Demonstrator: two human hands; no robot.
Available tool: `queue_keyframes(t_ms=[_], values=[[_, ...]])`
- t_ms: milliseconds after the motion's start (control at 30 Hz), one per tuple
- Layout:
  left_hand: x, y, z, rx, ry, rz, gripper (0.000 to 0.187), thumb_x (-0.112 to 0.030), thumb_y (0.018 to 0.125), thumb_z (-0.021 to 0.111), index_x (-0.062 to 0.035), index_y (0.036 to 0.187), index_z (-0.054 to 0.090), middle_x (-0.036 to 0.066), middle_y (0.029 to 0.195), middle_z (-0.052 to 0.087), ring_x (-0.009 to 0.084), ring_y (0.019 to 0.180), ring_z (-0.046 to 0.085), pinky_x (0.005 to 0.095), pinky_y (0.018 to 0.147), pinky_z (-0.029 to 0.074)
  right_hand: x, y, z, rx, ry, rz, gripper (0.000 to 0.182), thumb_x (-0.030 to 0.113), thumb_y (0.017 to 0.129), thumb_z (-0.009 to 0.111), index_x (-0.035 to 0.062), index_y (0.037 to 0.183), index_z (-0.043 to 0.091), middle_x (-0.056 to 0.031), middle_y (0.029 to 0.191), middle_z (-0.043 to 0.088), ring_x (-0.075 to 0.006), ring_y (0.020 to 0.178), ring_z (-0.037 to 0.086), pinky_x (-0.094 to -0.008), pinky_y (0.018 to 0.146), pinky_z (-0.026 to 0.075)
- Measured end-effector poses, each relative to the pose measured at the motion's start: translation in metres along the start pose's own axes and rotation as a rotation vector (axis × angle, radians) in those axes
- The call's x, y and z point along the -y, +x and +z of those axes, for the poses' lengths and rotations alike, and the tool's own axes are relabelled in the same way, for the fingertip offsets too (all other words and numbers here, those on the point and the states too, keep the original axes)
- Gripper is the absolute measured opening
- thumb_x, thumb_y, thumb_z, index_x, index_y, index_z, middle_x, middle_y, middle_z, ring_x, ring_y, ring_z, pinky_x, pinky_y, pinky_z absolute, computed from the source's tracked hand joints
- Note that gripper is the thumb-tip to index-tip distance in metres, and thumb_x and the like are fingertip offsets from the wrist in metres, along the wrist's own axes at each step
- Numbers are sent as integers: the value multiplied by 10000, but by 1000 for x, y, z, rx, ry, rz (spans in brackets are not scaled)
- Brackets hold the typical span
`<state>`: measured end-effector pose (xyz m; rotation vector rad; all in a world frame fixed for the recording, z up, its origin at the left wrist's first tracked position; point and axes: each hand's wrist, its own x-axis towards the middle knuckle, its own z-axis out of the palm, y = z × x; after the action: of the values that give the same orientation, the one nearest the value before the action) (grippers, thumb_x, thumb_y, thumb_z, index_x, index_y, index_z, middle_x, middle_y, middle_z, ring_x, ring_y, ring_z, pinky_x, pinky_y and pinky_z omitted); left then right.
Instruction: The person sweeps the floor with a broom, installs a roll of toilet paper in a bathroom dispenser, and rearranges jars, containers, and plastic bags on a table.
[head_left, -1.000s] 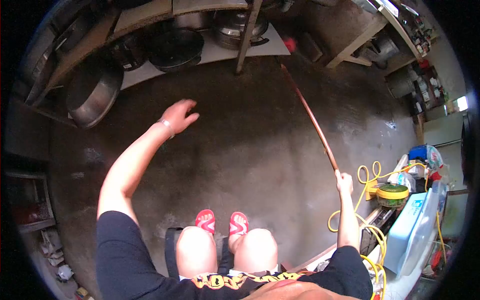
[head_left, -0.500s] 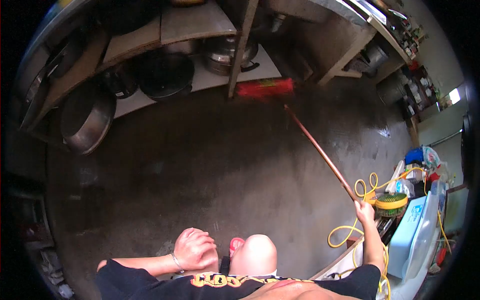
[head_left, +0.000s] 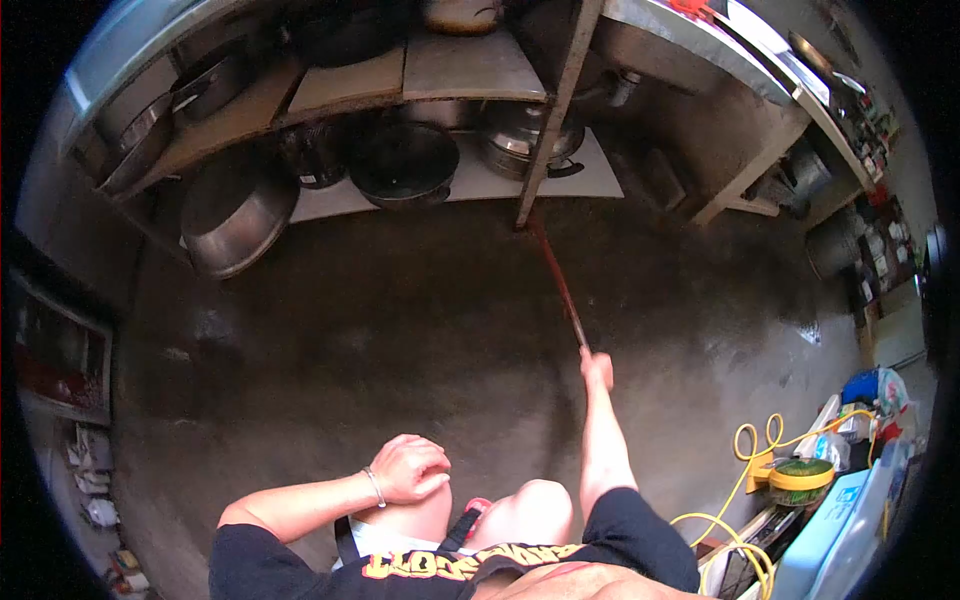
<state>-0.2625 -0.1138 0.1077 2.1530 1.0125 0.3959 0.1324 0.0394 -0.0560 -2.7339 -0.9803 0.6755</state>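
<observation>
My right hand (head_left: 597, 370) is closed around the end of a long reddish-brown broom handle (head_left: 562, 285). The handle slants away over the dark floor to the foot of the shelf post. Its far end goes out of sight in the shadow there, so the broom head is hidden. My left hand (head_left: 410, 468), with a bracelet at the wrist, rests on my left knee (head_left: 412, 517). Its fingers are loosely bent and a little apart, holding nothing.
Low shelves ahead hold a large metal basin (head_left: 237, 215), a black wok (head_left: 405, 165) and a lidded steel pot (head_left: 520, 140). A wooden post (head_left: 555, 120) stands in front. At right lie a yellow hose (head_left: 715, 517) and a light-blue bin (head_left: 820, 530).
My right hand has swung left and inward with the broom. The red broom head, visible before beside the post, has gone out of sight. My left hand stays on the knee.
</observation>
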Motion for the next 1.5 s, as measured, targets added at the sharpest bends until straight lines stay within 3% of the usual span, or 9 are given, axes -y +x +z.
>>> queue_keyframes(t_ms=[267, 367, 567, 633, 733, 1033, 1167, 1267, 1500], values=[[3, 28, 5, 168, 66, -43, 255, -328, 776, 630, -88, 855, 663, 71, 879, 653, 246, 917, 609, 393, 840, 440, -225, -163, -92, -288, 24, 151, 441, 511, 744, 667, 73, 790, 690, -125, 709, 656, -283, 680, 636, -420, 650, 472], [6, 72, 34, 309, -55, -94, 429, -295, 776, 639, -33, 1111, 585, 152, 981, 620, 320, 984, 577, 441, 888, 440, -307, -230, -168, -415, -109, 29, 460, 460, 772, 663, 1, 751, 671, -166, 588, 594, -256, 528, 576, -397, 523, 425], [-112, 172, 120, 49, -45, 626, 721, -167, 710, 701, -111, 1349, 373, 196, 1348, 398, 357, 1277, 358, 589, 1018, 274, -377, -321, -293, -43, -567, 332, 375, 383, 834, 625, 10, 807, 588, -115, 616, 569, -204, 559, 523, -350, 542, 414], [-129, 179, 152, 80, -69, 739, 740, -194, 710, 693, -118, 1361, 350, 184, 1316, 422, 352, 1268, 362, 586, 1009, 282, -362, -322, -304, 67, -573, 364, 348, 358, 832, 633, 15, 865, 585, -118, 668, 580, -203, 610, 531, -343, 575, 422], [-124, 160, 137, 824, -144, 554, 623, -301, 740, 658, -106, 1285, 427, 168, 1119, 537, 332, 1057, 546, 493, 906, 422, -333, -317, -313, 241, -532, 374, 329, 321, 831, 644, 22, 952, 580, -121, 746, 597, -200, 686, 543, -331, 624, 434], [31, 184, 87, 620, 86, 677, 368, -457, 741, 647, -118, 849, 555, 101, 812, 622, 328, 745, 635, 462, 615, 512, -214, -312, -310, 784, -92, 110, 436, 208, 825, 678, 43, 1213, 566, -132, 980, 648, -193, 915, 579, -297, 772, 472], [158, 231, 55, 355, 431, 647, 244, -266, 591, 702, -133, 756, 583, 60, 759, 595, 275, 780, 626, 447, 675, 505, -107, -293, -188, 978, 340, -121, 388, 391, 903, 538, 49, 722, 524, -36, 479, 502, -141, 434, 462, -310, 435, 370], [225, 255, 32, -139, 814, 141, 537, -237, 697, 691, -156, 1209, 554, 132, 1358, 418, 324, 1331, 283, 636, 1059, 146, -37, -262, -77, 939, 457, -95, 340, 337, 956, 461, 89, 724, 477, -10, 483, 471, -124, 339, 397, -286, 342, 308], [170, 171, 7, -205, 307, -355, 777, -149, 712, 710, -167, 1394, 339, 140, 1486, 215, 369, 1372, 173, 568, 1095, 147, 189, -151, 129, 734, 838, -77, 416, 341, 944, 487, -2, 708, 496, -108, 483, 480, -206, 335, 436, -366, 305, 310]])
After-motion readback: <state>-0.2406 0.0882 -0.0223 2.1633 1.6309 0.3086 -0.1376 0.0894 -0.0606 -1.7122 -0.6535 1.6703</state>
